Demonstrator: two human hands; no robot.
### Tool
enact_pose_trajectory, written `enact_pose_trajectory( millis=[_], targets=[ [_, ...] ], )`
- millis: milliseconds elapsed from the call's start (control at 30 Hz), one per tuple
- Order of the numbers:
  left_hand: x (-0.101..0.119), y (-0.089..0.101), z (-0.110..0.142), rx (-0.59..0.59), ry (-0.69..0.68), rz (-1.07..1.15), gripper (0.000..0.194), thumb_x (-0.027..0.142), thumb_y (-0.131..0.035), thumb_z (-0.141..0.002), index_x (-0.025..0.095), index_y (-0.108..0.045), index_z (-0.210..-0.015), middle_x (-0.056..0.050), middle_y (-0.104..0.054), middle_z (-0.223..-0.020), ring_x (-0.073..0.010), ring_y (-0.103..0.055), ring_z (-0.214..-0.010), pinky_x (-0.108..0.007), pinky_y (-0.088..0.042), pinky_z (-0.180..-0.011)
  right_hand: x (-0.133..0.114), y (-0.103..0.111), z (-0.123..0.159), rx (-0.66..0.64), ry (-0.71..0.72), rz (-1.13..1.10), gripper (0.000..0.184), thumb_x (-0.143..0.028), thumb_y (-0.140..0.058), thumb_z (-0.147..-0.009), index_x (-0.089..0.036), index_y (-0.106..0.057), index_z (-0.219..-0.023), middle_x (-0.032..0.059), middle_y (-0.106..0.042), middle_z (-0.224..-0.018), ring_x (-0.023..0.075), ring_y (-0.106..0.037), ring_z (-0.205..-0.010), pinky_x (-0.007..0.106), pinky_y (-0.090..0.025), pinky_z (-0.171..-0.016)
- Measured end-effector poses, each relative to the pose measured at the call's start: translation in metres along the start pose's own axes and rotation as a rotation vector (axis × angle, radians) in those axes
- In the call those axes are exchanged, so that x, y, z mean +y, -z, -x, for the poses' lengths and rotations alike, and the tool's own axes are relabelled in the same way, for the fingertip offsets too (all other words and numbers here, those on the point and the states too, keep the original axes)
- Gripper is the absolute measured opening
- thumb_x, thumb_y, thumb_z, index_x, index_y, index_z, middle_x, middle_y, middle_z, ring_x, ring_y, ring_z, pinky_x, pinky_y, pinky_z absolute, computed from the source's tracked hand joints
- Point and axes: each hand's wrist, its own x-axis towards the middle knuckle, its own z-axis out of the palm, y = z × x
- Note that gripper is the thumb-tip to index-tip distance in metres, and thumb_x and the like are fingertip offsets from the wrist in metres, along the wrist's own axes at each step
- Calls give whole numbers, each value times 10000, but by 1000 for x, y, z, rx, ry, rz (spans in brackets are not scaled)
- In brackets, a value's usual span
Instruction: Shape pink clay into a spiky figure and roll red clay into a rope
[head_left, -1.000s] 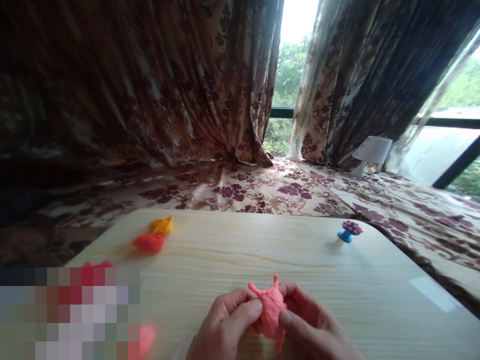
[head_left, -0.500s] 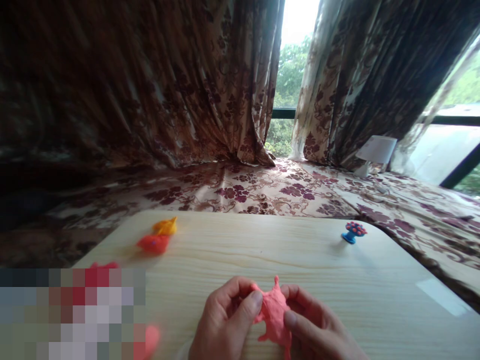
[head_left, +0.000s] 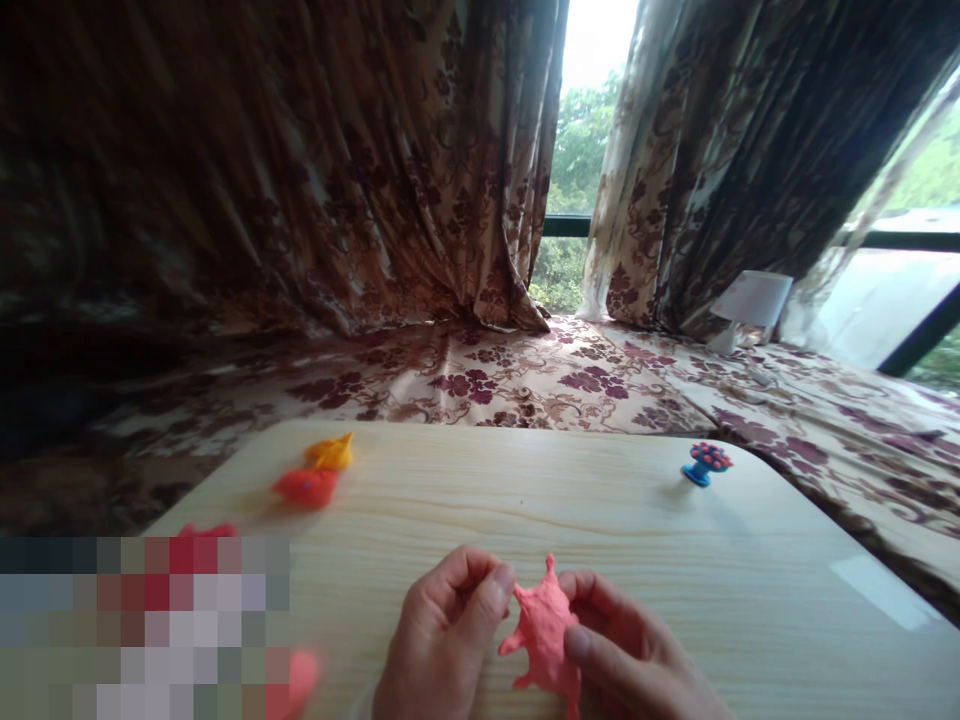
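Above the near edge of the table [head_left: 420,510], the left hand [head_left: 450,630] is pinching one thin arm of the pink clay figure [head_left: 546,630] between nearly closed fingers while the right hand [head_left: 630,640] is gripping its thicker, likely soft and light body, the safer hold.

Mid-tabletop [head_left: 465,490] open beyond hands | orange-red lump [head_left: 306,487] blocks left | blue mushroom-shaped piece [head_left: 705,464] far right

- Left hand [head_left: 450,635]: back up, thumb and index pinched at the tips, fingers curled.
- Right hand [head_left: 637,650]: thumb extended inward, index bent above it, same height.
- Hands close together, apart.
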Motion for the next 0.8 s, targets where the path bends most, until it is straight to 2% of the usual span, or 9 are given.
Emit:
enact_pose_trajectory(
  millis=[233,367,533,700,800],
  targets=[
    [0,2,-2,-10,15,4,348,471,-581,-740,165,-548,-579,24,-511,-559,-110,-447,-572,-220,-377,-588,-2,-1,0,8,0,14,237,-324,-750,-708,-195,-650,-880,-3,-669,-751,124,-629,-742,186,-445,-680],
    [3,-1,0,-63,79,63,322,460,-648,-674,159,-547,-618,41,-497,-527,-91,-414,-523,-205,-356,-529,1,0,0,-2,15,14,240,-341,-746,-710,-196,-645,-873,-6,-661,-737,116,-613,-719,186,-437,-664],
    [3,-4,2,-46,101,58,276,405,-671,-657,157,-553,-633,26,-553,-543,-102,-465,-548,-205,-370,-546,6,4,-2,-6,42,24,242,-335,-744,-713,-179,-636,-865,-2,-646,-726,111,-589,-714,188,-429,-651],
    [0,-3,1,-52,86,66,261,392,-671,-667,153,-570,-638,24,-561,-560,-100,-481,-554,-201,-382,-549,5,4,-3,-18,38,22,232,-324,-742,-716,-181,-632,-862,1,-649,-740,110,-597,-701,194,-432,-645],
    [0,-1,-1,-90,60,83,259,408,-645,-691,154,-596,-710,20,-576,-568,-97,-483,-539,-197,-382,-532,3,3,-2,-9,21,19,236,-318,-744,-714,-183,-629,-869,2,-653,-733,119,-612,-702,206,-445,-651]
  ],
)
